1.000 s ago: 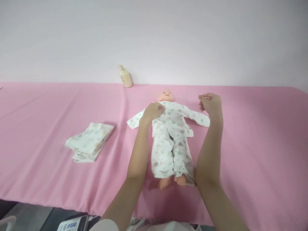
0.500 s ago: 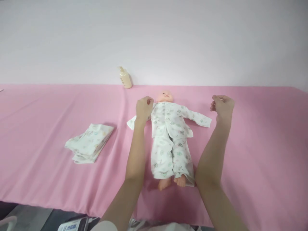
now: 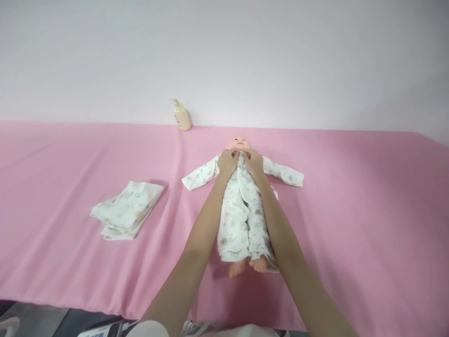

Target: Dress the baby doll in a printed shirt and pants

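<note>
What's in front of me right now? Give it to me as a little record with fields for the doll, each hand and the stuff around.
doll: face up, arms spread, feet bare
clothing: white patterned jacket and trousers
left hand: curled at the jacket's collar; grip unclear
right hand: at the collar's other side; grip unclear
folded cloth: left of the doll, on pink sheet
pump bottle: upright by the wall

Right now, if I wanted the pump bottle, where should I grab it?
Probably grip the pump bottle around its wider lower part, below the narrow pump head, which might press down. I'd come from the near side, since the wall stands close behind it.
</note>
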A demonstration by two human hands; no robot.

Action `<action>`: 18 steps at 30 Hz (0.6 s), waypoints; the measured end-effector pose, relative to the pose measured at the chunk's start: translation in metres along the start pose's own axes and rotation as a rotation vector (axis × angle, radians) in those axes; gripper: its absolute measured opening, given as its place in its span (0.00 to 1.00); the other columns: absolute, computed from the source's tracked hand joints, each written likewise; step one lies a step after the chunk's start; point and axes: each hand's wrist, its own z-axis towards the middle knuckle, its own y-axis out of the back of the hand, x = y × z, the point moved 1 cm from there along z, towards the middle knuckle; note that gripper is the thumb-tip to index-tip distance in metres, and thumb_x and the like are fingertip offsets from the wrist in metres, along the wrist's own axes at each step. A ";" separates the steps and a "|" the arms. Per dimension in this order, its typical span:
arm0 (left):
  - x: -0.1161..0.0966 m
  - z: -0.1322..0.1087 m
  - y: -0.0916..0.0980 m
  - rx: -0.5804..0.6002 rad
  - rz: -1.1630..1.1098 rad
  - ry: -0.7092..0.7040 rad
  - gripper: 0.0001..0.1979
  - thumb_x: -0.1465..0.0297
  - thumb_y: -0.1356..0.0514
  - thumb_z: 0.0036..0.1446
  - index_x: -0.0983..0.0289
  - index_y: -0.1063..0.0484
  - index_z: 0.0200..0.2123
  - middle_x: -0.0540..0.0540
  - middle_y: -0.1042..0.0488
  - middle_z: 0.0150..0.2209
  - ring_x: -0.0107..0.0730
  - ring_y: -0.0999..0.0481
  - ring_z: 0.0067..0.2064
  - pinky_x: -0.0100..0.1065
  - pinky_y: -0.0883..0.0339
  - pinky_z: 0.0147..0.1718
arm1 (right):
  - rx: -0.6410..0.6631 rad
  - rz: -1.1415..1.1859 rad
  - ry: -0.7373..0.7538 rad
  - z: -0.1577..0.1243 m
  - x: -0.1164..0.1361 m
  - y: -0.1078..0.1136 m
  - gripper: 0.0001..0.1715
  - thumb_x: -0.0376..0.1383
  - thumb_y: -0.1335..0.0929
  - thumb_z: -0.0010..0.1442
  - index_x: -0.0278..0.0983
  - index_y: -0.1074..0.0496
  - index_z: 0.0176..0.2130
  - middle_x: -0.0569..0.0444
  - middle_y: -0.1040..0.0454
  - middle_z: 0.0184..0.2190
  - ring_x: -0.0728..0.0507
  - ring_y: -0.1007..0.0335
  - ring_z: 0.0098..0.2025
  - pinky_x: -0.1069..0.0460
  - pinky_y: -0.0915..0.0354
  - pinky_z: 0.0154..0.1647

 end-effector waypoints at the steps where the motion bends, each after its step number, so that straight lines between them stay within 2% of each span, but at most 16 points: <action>1: 0.000 0.000 -0.001 -0.003 0.020 -0.009 0.17 0.60 0.51 0.60 0.59 0.25 0.43 0.56 0.24 0.41 0.36 0.27 0.43 0.31 0.38 0.40 | 0.003 -0.023 0.012 0.000 -0.001 -0.002 0.15 0.33 0.39 0.61 0.35 0.27 0.43 0.47 0.26 0.46 0.44 0.33 0.50 0.52 0.41 0.53; 5: 0.002 0.002 -0.006 -0.010 0.042 -0.039 0.16 0.61 0.50 0.61 0.59 0.27 0.43 0.55 0.26 0.41 0.36 0.27 0.42 0.31 0.39 0.38 | 0.029 -0.031 0.022 0.003 -0.005 -0.001 0.13 0.33 0.39 0.60 0.34 0.26 0.40 0.47 0.24 0.41 0.44 0.30 0.44 0.52 0.40 0.49; 10: 0.004 0.001 -0.010 0.010 0.068 -0.066 0.15 0.63 0.52 0.62 0.61 0.29 0.42 0.56 0.27 0.44 0.36 0.27 0.43 0.32 0.39 0.38 | -0.040 0.045 0.017 0.003 -0.010 -0.005 0.09 0.33 0.37 0.56 0.35 0.29 0.36 0.50 0.25 0.34 0.47 0.30 0.35 0.54 0.37 0.42; 14: 0.001 0.000 -0.010 0.007 0.147 -0.053 0.14 0.63 0.54 0.63 0.60 0.31 0.43 0.55 0.28 0.45 0.36 0.27 0.44 0.32 0.40 0.38 | -0.138 0.093 0.086 0.005 -0.017 -0.013 0.06 0.33 0.37 0.55 0.36 0.31 0.31 0.52 0.26 0.29 0.46 0.31 0.32 0.52 0.37 0.40; 18: -0.002 0.000 -0.012 0.012 0.175 -0.053 0.16 0.64 0.57 0.65 0.61 0.33 0.44 0.56 0.28 0.46 0.37 0.28 0.45 0.33 0.40 0.38 | -0.182 0.016 0.104 0.010 -0.022 -0.019 0.07 0.34 0.38 0.55 0.37 0.33 0.28 0.51 0.26 0.29 0.44 0.32 0.32 0.50 0.36 0.38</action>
